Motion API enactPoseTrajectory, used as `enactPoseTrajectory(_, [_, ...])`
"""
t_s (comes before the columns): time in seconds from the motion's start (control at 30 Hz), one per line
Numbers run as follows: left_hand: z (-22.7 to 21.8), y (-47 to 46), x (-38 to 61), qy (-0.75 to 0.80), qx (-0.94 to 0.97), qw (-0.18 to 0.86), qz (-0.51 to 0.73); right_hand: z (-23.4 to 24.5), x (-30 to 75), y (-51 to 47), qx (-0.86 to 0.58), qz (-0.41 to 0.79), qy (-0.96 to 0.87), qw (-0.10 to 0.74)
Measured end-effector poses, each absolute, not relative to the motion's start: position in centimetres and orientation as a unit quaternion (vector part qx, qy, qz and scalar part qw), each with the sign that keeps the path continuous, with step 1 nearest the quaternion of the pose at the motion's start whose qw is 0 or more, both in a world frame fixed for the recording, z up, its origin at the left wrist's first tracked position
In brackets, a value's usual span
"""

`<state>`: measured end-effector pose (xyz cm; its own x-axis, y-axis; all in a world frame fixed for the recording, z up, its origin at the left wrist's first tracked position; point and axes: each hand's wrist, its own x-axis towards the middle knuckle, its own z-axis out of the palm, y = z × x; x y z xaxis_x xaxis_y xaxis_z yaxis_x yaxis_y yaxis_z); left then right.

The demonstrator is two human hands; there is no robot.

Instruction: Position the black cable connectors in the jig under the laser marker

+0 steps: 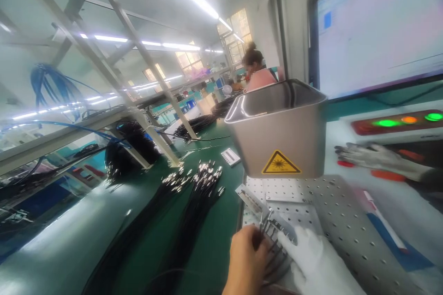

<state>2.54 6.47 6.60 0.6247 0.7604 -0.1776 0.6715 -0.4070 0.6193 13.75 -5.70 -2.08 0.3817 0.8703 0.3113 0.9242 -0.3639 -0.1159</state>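
Note:
My bare left hand [246,258] is closed around a bunch of thin black cables with metal plug ends [273,235]. The plug ends lie in a row on a fixture on the perforated metal plate [342,221]. My right hand [313,262], in a white glove, lies just right of the left hand. Its fingers are stretched flat over the same cables and press on them. A metal laser hood [280,133] with a yellow warning sticker [280,162] hangs right behind the fixture.
Another person's gloved hand [377,159] rests by red buttons at the right, under a panel with green and orange lights [398,122]. A monitor [377,27] stands behind. Bundles of black cables [194,193] lie on the green bench. A co-worker [258,71] sits far back.

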Motion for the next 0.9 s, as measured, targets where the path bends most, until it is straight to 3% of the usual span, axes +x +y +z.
enactPoseTrajectory(0.13, [5.8,7.2,1.2,0.413,0.748,0.511,0.093,-1.4,13.9,-5.0,-0.832,-0.072,-0.546,0.063])
enactPoseTrajectory(0.3, [4.3,7.6,1.3,0.413,0.711,0.559,0.108,-3.2,14.6,-4.9,-0.819,-0.069,-0.561,0.100])
enactPoseTrajectory(0.47, [3.5,8.3,2.7,0.466,0.721,0.498,0.119,-5.2,14.4,-5.3,-0.820,-0.110,-0.541,0.148])
enactPoseTrajectory(0.67, [4.2,8.0,3.7,0.484,0.788,0.369,0.088,-4.9,14.0,-3.7,-0.855,-0.143,-0.476,0.150])
enactPoseTrajectory(0.9, [4.0,8.2,3.9,0.469,0.789,0.395,0.043,-6.0,13.4,-4.6,-0.829,-0.186,-0.500,0.166])
